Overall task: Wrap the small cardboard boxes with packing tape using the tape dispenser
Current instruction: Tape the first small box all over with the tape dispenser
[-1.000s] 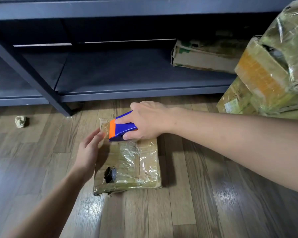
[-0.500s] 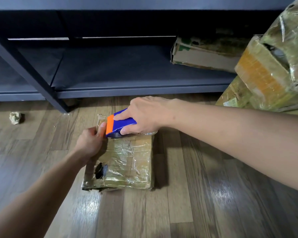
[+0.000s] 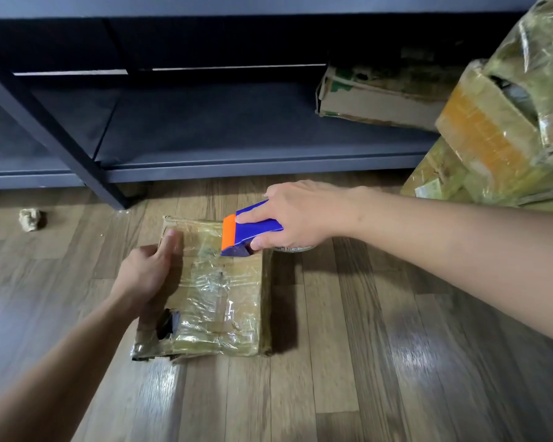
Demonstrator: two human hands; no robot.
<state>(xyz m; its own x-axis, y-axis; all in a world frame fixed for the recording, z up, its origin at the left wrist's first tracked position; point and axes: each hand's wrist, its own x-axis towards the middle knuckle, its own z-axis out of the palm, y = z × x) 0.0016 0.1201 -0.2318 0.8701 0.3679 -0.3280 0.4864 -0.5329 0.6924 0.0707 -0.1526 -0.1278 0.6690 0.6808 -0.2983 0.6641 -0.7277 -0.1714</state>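
Cardboard box point(image 3: 217, 301) lies flat on the wooden floor point(image 3: 380, 362); it looks light, dented and slick under crinkled tape, so best steadied by an edge. The left hand point(image 3: 144, 272) clasps its left edge, thumb on top, while the right hand point(image 3: 297, 215) grips the tape dispenser point(image 3: 253, 229) over its far end

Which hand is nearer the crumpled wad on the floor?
Left. The left hand grips the box, right of the wad; the right hand holds the tape dispenser farther right.
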